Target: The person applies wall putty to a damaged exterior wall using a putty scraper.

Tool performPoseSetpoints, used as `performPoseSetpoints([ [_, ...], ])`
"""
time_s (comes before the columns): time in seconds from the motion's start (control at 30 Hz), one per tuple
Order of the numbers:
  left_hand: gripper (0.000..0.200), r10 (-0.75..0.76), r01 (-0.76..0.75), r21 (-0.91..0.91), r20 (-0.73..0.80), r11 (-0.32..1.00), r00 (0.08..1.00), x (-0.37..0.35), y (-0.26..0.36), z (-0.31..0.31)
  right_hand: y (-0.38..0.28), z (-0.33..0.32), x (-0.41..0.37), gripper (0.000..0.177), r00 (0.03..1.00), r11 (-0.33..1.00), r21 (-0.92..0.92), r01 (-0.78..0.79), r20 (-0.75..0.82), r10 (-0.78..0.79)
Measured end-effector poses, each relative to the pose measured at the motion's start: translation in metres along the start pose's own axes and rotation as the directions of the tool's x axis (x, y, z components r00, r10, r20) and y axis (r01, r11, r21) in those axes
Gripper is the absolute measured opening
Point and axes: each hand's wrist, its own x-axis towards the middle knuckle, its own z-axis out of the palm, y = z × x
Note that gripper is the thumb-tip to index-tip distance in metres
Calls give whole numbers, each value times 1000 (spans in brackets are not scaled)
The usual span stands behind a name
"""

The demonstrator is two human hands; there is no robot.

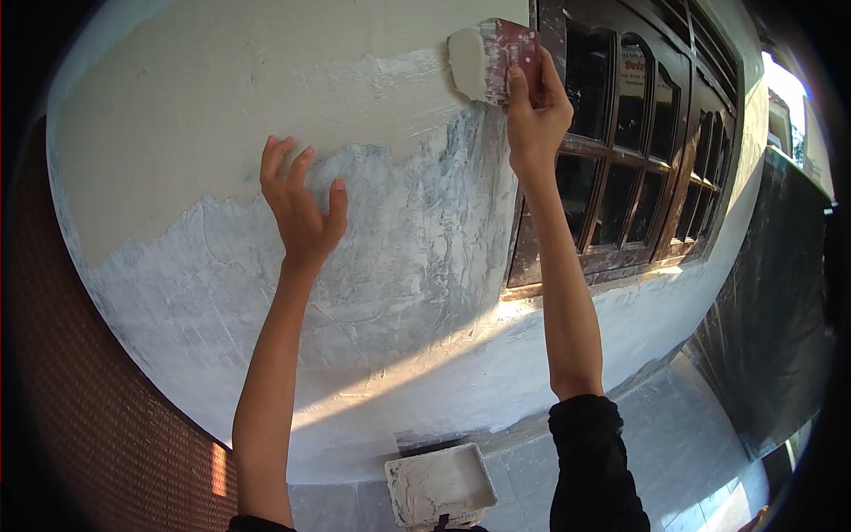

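Note:
My right hand [538, 120] grips a dark red scraper [521, 55] high on the wall, beside the window frame. Pale putty [467, 64] is heaped along the scraper's left side. Fingers apart and holding nothing, my left hand [304, 197] is raised in front of the wall, lower and to the left. Smooth beige putty covers the upper wall [195, 106], with a ragged lower edge near my left hand. Below that edge the wall shows rough, streaky grey-white.
A brown wooden window [612, 133] with dark panes is at the right. On the tiled floor [620, 452] below stands a tray [441, 483] of pale putty. A woven brown surface [97, 399] lies at the left, and a dark sheet [771, 301] hangs at the far right.

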Motion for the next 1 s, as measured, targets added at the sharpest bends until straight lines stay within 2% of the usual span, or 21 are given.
performPoseSetpoints([
  [0.03, 50, 0, 0, -1, 1, 1000, 1000, 0, 1, 0, 1, 7, -4, 41, 995, 983, -163, 89, 61, -80],
  [0.1, 50, -22, 21, -18, -4, 1000, 1000, -1, -1, -1, 0, -2, 6, 41, 999, 956, -291, 43, -11, -48],
  [0.13, 50, -25, 25, -19, -5, 1000, 1000, -1, 1, -1, 2, -8, 11, 41, 999, 955, -293, 44, -8, -48],
  [0.2, 50, -17, 16, 17, 25, 1000, 1000, 1, 3, -1, 4, -16, 23, 42, 995, 999, -36, -37, -92, 34],
  [0.23, 50, -21, 21, 16, 25, 1000, 999, 0, 3, -1, 6, -13, 19, 42, 996, 999, -39, -38, -88, 34],
  [0.3, 49, -3, 2, -32, -18, 999, 1000, 0, -1, 0, 11, -5, 8, 41, 997, 990, -129, -55, 40, 61],
  [0.33, 49, -3, 2, -34, -13, 999, 1000, -2, 0, 1, 17, -8, 9, 41, 1000, 971, -237, 17, 17, -13],
  [0.37, 48, -19, 18, -55, -32, 998, 999, -4, 0, 3, 18, -16, 12, 41, 1000, 971, -237, 14, 15, -11],
  [0.43, 47, -34, 30, -64, -65, 997, 997, 1, 0, 3, 17, -26, 24, 43, 988, 995, -69, -69, -143, 59],
  [0.47, 48, -30, 29, -29, -10, 999, 1000, 1, 1, 0, 20, -25, 24, 44, 990, 999, -5, -34, -138, 33],
  [0.5, 49, -32, 32, 4, 49, 999, 998, 0, 3, -3, 18, -21, 20, 44, 990, 999, -6, -39, -138, 38],
  [0.53, 49, -38, 37, 5, 52, 999, 998, -2, 3, -1, 17, -14, 13, 43, 998, 992, -112, -52, -47, 47],
  [0.57, 48, -27, 27, -41, -11, 999, 1000, -4, -1, 4, 14, -9, 10, 42, 997, 976, -213, -53, 42, 63],
  [0.63, 47, -18, 12, -75, -78, 997, 997, -4, -4, 3, 17, -16, 17, 41, 999, 972, -236, 20, 41, -10],
  [0.7, 47, -48, 48, -27, -26, 999, 998, -3, 1, 3, 13, -26, 25, 41, 984, 990, -140, 5, -177, -30],
  [0.73, 47, -50, 49, -19, -30, 999, 998, -2, 1, 3, -7, -26, 21, 39, 992, 992, -112, -62, -117, 49],
  [0.77, 47, -44, 43, -29, -38, 999, 998, -2, 2, 3, -13, -19, 14, 39, 992, 992, -108, -64, -112, 52],
  [0.83, 47, -42, 40, -37, -42, 999, 998, -2, -1, 3, -23, 10, -8, 39, 996, 995, 64, -77, 45, 74],
  [0.87, 47, -40, 37, -54, -53, 998, 998, -3, -2, 4, -18, 25, -19, 41, 994, 993, 85, -82, 85, 75],
  [0.9, 47, -38, 33, -71, -66, 997, 997, -4, -2, 5, -24, 37, -31, 42, 986, 990, 82, -114, 133, 102],
  [1.0, 47, -52, 48, -69, -71, 996, 996, -5, -3, 5, -24, 48, -43, 42, 988, 995, -97, 29, 152, -14],
])
